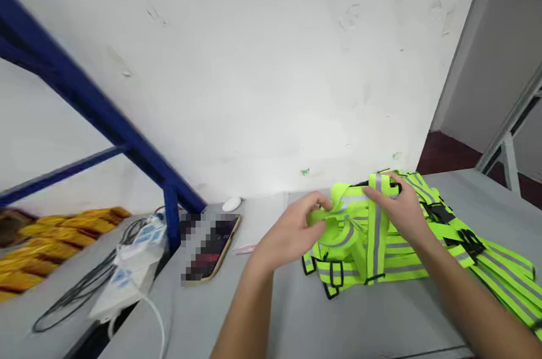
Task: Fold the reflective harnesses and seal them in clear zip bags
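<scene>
A neon yellow reflective vest [375, 229], made of straps with grey stripes and black edging, is held up between my two hands. My left hand [294, 232] is closed with thumb and fingers on a looped, bunched part at its left. My right hand [402, 209] grips the upper right, thumb in front beside a strap that hangs down; its other fingers are partly hidden behind. Under and behind the vest lie more reflective straps [508, 274] with black buckles, spreading to the right on the grey table [296, 325].
A phone [215, 249] lies left of my hands, with a white mouse-like object [231, 204] behind it. A blue metal frame [101, 102] slants down to the table. Beyond it are white power strips [131, 280], dark cables [84, 283] and yellow packets [55, 240]. A white wall [275, 77] stands behind.
</scene>
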Tool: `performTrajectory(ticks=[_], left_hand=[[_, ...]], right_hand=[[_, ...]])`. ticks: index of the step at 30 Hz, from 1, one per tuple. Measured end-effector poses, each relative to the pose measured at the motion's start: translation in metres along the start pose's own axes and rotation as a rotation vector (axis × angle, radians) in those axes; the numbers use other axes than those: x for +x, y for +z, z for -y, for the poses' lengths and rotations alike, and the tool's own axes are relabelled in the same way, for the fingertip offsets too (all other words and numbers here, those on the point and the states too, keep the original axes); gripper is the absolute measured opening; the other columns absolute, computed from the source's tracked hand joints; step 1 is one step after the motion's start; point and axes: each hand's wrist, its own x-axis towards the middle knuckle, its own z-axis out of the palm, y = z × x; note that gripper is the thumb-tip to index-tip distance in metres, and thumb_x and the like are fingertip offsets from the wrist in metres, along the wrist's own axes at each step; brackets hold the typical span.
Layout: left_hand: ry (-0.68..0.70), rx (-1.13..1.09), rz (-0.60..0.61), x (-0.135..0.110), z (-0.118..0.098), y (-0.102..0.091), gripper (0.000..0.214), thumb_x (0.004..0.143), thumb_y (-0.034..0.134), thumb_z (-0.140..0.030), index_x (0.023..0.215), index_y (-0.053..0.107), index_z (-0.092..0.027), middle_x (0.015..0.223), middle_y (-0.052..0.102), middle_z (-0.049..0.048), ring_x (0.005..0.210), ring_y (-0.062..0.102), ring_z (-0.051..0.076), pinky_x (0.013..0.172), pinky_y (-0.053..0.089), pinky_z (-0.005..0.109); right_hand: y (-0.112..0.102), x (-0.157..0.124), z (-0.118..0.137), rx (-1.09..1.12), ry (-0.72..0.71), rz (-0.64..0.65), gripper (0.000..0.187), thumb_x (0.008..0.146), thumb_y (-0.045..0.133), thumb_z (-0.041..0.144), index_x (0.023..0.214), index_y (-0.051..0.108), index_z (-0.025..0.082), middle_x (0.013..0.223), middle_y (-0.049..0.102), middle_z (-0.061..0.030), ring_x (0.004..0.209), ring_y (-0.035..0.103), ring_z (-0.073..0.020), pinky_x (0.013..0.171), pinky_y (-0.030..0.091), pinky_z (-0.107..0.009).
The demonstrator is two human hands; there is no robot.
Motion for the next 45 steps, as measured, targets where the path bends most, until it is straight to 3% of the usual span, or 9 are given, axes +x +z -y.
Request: performTrajectory(ticks=[3,6,12,17,20,25,32,40,45], left_hand=[[-0.013,-0.076,-0.004,-0.005,-0.002,0.007,0.053,0.08,0.063,-0.044,0.127,0.043,-0.03,0.131,0.052,0.0064,0.114,0.055,0.025,0.083,0.049,0.033],[-0.042,0.033,-0.263,0.003,-0.004,0.026,0.042,0.084,0.057,-0.048,0.118,0.047,-0.027,0.123,0.057,0.0076,0.108,0.058,0.026,0.079,0.049,0.035],[-0.038,0.252,-0.517,0.018,0.002,0.032,0.018,0.08,0.045,-0.017,0.094,0.055,-0.023,0.089,0.066,0.004,0.079,0.062,0.022,0.07,0.045,0.033],[-0.011,-0.248,-0.29,0.034,0.028,-0.011,0.015,0.073,0.038,-0.017,0.072,0.053,-0.02,0.06,0.06,0.0005,0.061,0.06,0.017,0.061,0.046,0.028],[-0.051,-0.215,-0.072,0.053,0.052,-0.023,0.021,0.065,0.04,-0.018,0.078,0.056,-0.02,0.069,0.064,0.0019,0.066,0.064,0.019,0.063,0.05,0.03],[-0.044,-0.066,-0.005,0.061,0.076,-0.008,0.034,0.059,0.059,-0.021,0.093,0.064,-0.021,0.105,0.069,0.0054,0.101,0.061,0.027,0.084,0.049,0.034],[0.174,0.145,0.107,0.023,0.072,0.016,0.044,0.071,0.059,-0.02,0.114,0.059,-0.025,0.121,0.06,0.0062,0.121,0.05,0.027,0.094,0.045,0.032],[-0.114,0.099,0.028,-0.027,0.116,-0.03,0.065,0.065,0.074,-0.041,0.125,0.056,-0.025,0.114,0.063,0.0068,0.097,0.062,0.026,0.08,0.052,0.034],[0.018,-0.185,-0.387,-0.019,0.08,-0.042,0.057,0.083,0.06,-0.046,0.135,0.042,-0.029,0.132,0.055,0.0078,0.119,0.053,0.024,0.1,0.043,0.039]], right_hand=[[-0.003,0.002,0.0,-0.014,-0.032,-0.005,0.045,0.069,0.074,0.051,0.098,0.062,0.019,0.046,0.038,0.0101,0.039,0.022,-0.0073,0.039,0.018,-0.023],[-0.003,0.001,0.002,-0.051,-0.127,-0.028,0.038,0.071,0.073,0.048,0.093,0.063,0.019,0.053,0.048,0.0064,0.041,0.028,-0.0087,0.041,0.022,-0.024],[-0.008,-0.007,0.008,-0.072,-0.216,0.032,0.036,0.07,0.074,0.049,0.091,0.063,0.022,0.084,0.064,-0.0007,0.042,0.036,-0.0077,0.04,0.025,-0.026],[-0.019,0.002,0.002,0.137,-0.198,0.211,0.039,0.058,0.085,0.039,0.087,0.064,0.023,0.083,0.063,0.0017,0.045,0.043,-0.0075,0.04,0.033,-0.023],[-0.017,0.01,-0.001,0.461,-0.154,0.191,0.037,0.057,0.086,0.036,0.083,0.063,0.023,0.072,0.061,0.0028,0.057,0.058,-0.0136,0.051,0.048,-0.025],[-0.004,0.017,0.018,0.754,0.006,-0.014,0.046,0.061,0.085,0.039,0.097,0.063,0.02,0.081,0.071,-0.0028,0.076,0.071,-0.0233,0.067,0.061,-0.035],[0.002,0.037,0.039,0.889,-0.038,-0.225,0.037,0.074,0.077,0.032,0.105,0.065,0.017,0.108,0.072,-0.0067,0.1,0.07,-0.0248,0.084,0.062,-0.035],[0.004,0.044,0.017,0.893,0.171,-0.261,0.034,0.072,0.079,0.022,0.102,0.064,0.014,0.1,0.074,-0.007,0.085,0.073,-0.0228,0.071,0.066,-0.031],[0.017,0.027,0.013,0.792,0.266,-0.083,0.038,0.07,0.081,0.025,0.102,0.062,0.016,0.09,0.074,-0.0064,0.073,0.073,-0.0224,0.062,0.065,-0.033]])
